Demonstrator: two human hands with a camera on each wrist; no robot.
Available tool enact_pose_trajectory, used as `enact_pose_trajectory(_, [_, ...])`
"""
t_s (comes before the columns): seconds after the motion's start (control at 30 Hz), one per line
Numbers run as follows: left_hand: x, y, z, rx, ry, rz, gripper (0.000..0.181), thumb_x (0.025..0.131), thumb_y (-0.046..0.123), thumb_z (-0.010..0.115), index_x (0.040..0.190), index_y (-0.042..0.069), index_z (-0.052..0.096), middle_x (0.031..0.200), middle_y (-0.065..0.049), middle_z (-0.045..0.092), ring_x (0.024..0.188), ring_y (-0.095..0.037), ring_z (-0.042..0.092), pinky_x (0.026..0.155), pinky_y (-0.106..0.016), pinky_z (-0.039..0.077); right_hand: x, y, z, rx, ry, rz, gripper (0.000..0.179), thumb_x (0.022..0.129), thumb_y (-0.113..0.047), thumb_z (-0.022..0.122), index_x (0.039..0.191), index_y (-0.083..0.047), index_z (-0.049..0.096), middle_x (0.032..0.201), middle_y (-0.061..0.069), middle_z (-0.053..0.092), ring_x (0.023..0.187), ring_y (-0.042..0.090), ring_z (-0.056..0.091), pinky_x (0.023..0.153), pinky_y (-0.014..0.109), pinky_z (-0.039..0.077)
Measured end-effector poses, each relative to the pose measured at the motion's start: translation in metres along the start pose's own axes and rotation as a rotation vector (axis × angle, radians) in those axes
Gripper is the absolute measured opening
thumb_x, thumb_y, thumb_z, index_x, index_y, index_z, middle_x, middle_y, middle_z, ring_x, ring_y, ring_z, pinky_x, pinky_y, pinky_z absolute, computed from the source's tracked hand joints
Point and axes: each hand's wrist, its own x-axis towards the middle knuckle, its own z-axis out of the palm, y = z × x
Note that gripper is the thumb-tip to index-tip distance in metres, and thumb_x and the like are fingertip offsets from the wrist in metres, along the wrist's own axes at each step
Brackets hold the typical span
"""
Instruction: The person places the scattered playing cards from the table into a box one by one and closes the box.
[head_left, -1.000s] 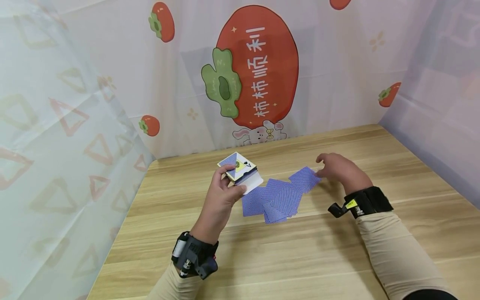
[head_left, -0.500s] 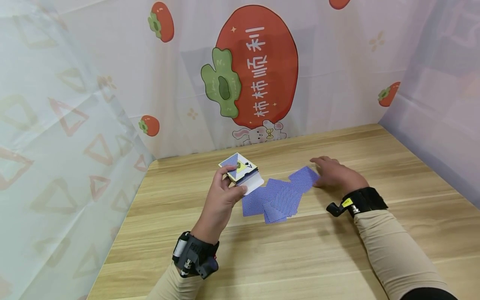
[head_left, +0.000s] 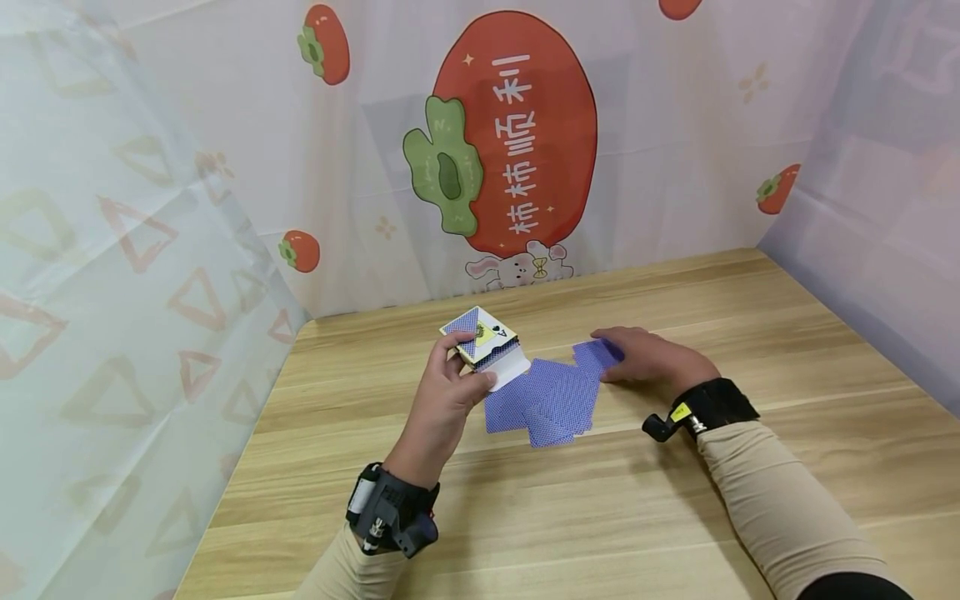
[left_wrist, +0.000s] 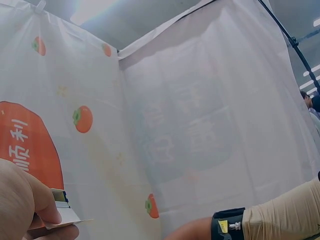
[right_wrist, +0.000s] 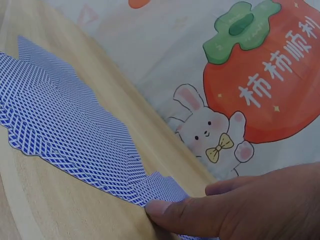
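Note:
My left hand (head_left: 442, 383) holds a playing-card box (head_left: 487, 333) above the table, fingers over its top and thumb below. The box has a blue pattern, an ace of spades design and an open white flap, which also shows in the left wrist view beside the left hand (left_wrist: 30, 205). Blue-backed playing cards (head_left: 551, 400) lie face down in an overlapping spread on the table. At the spread's right end, my right hand (head_left: 652, 358) holds some cards (head_left: 592, 354) between thumb and fingers. In the right wrist view, the thumb (right_wrist: 175, 212) touches their near edge.
The wooden table (head_left: 315, 500) ends at a printed curtain (head_left: 637, 200) at the back. Further curtains (head_left: 150, 250) stand along the left and right sides. Both wrists wear black straps with small cameras.
My right hand has moved left over the table and slid the cards at the right end closer to the others. The left hand and box have stayed almost still.

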Motion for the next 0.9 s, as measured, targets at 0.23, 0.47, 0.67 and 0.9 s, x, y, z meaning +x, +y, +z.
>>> enact_pose_trajectory(0.23, [0.001, 0.001, 0.001, 0.010, 0.002, -0.005, 0.066, 0.084, -0.015, 0.057, 0.140, 0.011, 0.035, 0.143, -0.022, 0.043, 0.113, -0.027, 0.058, 0.084, -0.030, 0.054, -0.004, -0.005, -0.005, -0.097, -0.019, 0.086, 0.072, 0.088, -0.029, 0.077, 0.149, -0.008, 0.047, 0.147, 0.026, 0.046, 0.128, 0.045, 0.044, 0.102, 0.065, 0.039])
enact_pose_trajectory(0.47, [0.000, 0.001, 0.001, 0.016, 0.004, -0.001, 0.065, 0.085, -0.015, 0.057, 0.140, 0.012, 0.035, 0.142, -0.022, 0.043, 0.113, -0.027, 0.058, 0.083, -0.030, 0.053, -0.007, -0.011, -0.011, -0.127, -0.079, 0.139, 0.073, 0.082, -0.019, 0.076, 0.148, -0.007, 0.048, 0.135, 0.025, 0.051, 0.115, 0.039, 0.047, 0.092, 0.056, 0.046])
enact_pose_trajectory(0.67, [0.000, 0.000, 0.000, 0.018, 0.011, -0.005, 0.065, 0.085, -0.014, 0.057, 0.140, 0.012, 0.035, 0.143, -0.022, 0.043, 0.113, -0.028, 0.058, 0.083, -0.030, 0.053, -0.006, -0.014, -0.013, -0.138, -0.106, 0.160, 0.077, 0.080, -0.022, 0.077, 0.149, -0.005, 0.046, 0.127, 0.024, 0.053, 0.111, 0.037, 0.047, 0.089, 0.054, 0.046])
enact_pose_trajectory(0.9, [0.000, 0.001, 0.000, 0.017, 0.010, -0.005, 0.066, 0.084, -0.015, 0.057, 0.140, 0.013, 0.035, 0.142, -0.021, 0.044, 0.114, -0.028, 0.058, 0.084, -0.031, 0.053, -0.006, -0.018, -0.013, -0.152, -0.130, 0.199, 0.077, 0.078, -0.022, 0.076, 0.147, -0.006, 0.047, 0.126, 0.022, 0.052, 0.110, 0.036, 0.046, 0.090, 0.055, 0.046])
